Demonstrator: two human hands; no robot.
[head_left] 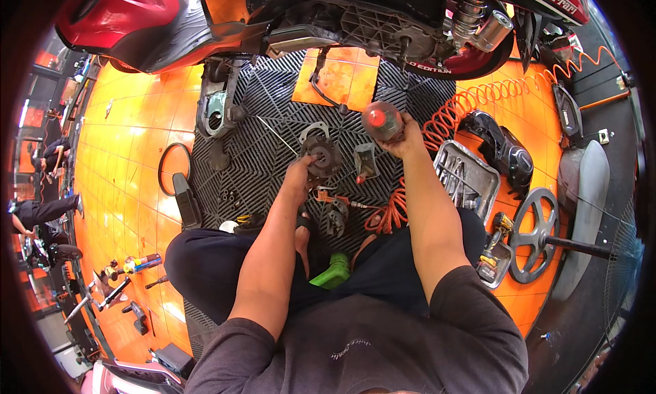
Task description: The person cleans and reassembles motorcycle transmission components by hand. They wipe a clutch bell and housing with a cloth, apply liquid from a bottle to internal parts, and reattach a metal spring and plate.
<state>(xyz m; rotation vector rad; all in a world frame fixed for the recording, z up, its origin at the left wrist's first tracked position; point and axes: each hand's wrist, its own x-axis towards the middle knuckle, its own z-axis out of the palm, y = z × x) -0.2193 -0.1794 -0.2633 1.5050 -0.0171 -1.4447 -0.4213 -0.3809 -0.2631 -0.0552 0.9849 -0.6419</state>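
On the black grid mat (273, 138), the round clutch part (322, 155) is best steadied under the left hand (301, 179), fingers closed on its rim, while the bottle (381, 120) gripped in the right hand (404, 138) is kept aimed squarely at it

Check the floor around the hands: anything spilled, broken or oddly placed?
No spill or visible breakage. Loose parts lie scattered on the black grid mat, and the orange coiled hose trails across it. Left hand touches the round metal part; right hand holds a red-capped bottle.

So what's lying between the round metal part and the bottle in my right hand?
In the head view, a small metal bracket piece lies on the black grid mat between the round metal part and the bottle.
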